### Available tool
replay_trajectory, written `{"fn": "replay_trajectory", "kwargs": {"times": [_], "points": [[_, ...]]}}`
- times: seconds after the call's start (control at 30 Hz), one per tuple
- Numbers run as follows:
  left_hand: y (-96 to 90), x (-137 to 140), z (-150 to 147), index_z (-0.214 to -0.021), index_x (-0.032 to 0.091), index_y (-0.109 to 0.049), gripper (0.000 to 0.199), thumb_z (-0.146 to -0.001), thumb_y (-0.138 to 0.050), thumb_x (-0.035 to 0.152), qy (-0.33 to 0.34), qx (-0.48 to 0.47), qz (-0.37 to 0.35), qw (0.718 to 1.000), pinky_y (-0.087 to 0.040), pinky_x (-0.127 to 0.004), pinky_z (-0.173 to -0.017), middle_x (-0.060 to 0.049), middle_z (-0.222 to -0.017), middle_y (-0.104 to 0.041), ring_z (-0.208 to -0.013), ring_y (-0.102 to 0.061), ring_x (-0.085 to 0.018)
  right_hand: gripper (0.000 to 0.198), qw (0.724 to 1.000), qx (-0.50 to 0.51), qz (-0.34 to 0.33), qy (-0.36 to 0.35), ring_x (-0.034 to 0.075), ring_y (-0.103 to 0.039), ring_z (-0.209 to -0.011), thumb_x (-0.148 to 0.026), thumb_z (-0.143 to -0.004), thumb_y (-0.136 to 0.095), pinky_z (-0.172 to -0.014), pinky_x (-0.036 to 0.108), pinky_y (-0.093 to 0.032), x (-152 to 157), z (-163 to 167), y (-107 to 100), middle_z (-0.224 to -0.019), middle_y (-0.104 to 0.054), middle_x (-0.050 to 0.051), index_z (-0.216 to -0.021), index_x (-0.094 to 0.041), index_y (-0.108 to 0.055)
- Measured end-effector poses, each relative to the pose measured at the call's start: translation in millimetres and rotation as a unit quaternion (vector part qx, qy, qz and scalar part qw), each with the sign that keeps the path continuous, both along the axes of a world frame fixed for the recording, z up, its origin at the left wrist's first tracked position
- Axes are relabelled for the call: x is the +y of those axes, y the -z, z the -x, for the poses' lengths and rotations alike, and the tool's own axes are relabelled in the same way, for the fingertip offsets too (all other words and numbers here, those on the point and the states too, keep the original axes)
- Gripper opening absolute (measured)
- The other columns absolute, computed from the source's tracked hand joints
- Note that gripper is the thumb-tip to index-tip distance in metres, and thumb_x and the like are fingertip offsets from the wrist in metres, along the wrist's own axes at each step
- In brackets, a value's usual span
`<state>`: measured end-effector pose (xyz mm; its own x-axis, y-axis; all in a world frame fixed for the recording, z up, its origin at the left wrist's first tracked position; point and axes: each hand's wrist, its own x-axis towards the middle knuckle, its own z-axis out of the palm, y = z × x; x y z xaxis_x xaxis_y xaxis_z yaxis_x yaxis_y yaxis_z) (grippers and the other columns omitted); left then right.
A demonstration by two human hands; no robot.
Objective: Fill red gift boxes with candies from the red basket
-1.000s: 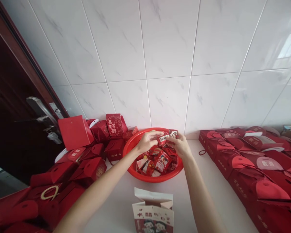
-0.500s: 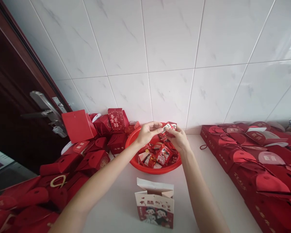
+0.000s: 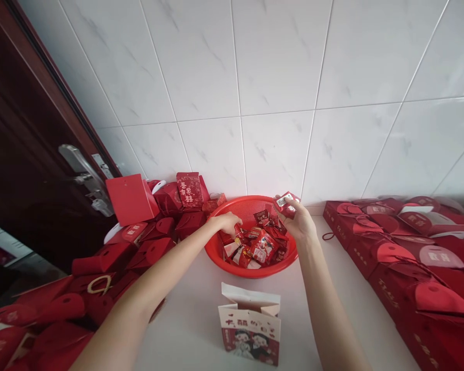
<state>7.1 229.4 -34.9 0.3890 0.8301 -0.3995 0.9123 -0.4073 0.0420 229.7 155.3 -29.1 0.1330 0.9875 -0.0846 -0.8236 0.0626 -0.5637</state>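
My right hand (image 3: 299, 220) grips red-and-white wrapped candy packets (image 3: 287, 200) above the right rim of a red plastic basket (image 3: 212, 252); how many is hidden by the fingers. Down inside the basket's left part, my left hand (image 3: 228, 223) has its fingers bent together on a red candy packet (image 3: 238, 230). More wrapped candies (image 3: 263, 247) lie loosely heaped in the basket. In front of it stands an upright paper gift box (image 3: 251, 330), its top open, with a cartoon couple printed on its front.
Red gift boxes (image 3: 139, 252) are piled at the left, beside a dark door with a metal handle (image 3: 81, 170). Rows of closed red boxes (image 3: 394, 257) line the right side of the white tabletop (image 3: 189, 309). A tiled wall (image 3: 274, 149) rises right behind the basket.
My hands have parted. The left has dropped into the basket among the candies, while the right has moved rightward, keeping the packets. The view has shifted slightly.
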Motion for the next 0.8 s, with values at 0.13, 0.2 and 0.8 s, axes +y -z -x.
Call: {"fn": "replay_trajectory", "kwargs": {"times": [0.13,0.2,0.8], "points": [[3.7,2.4,-0.4,-0.099,0.023,-0.078,0.032,-0.067,-0.081,0.023,-0.002,-0.039,-0.005,0.999,-0.052,-0.027,-0.086,-0.002,-0.107,-0.077,-0.101,-0.07,-0.025,0.011,1.0,-0.009,-0.004,-0.001,0.017,-0.074,-0.076,-0.006,-0.073,-0.071,-0.069,0.024,-0.064,-2.3,-1.2,-1.9,-0.08,-0.077,0.007,-0.079,-0.015,-0.069],[1.8,4.7,1.0,-0.104,0.023,-0.076,0.032,-0.073,-0.074,0.016,-0.014,-0.091,-0.071,0.993,-0.052,-0.026,-0.088,-0.002,-0.112,-0.076,-0.104,-0.069,-0.023,0.01,1.0,-0.017,0.002,0.011,0.016,-0.073,-0.072,-0.006,-0.074,-0.07,-0.066,0.023,-0.063,-2.4,-2.0,-2.3,-0.077,-0.076,0.006,-0.078,-0.015,-0.07],[29.5,-5.7,3.5,-0.091,0.021,-0.078,0.042,-0.053,-0.073,0.003,0.032,-0.053,-0.013,0.998,-0.05,-0.026,-0.07,-0.005,-0.089,-0.077,-0.084,-0.069,-0.024,0.007,0.997,-0.074,-0.006,0.016,0.014,-0.069,-0.07,-0.011,-0.064,-0.073,-0.062,0.023,-0.059,-1.4,1.6,1.8,-0.075,-0.076,0.004,-0.068,-0.016,-0.07]]}}
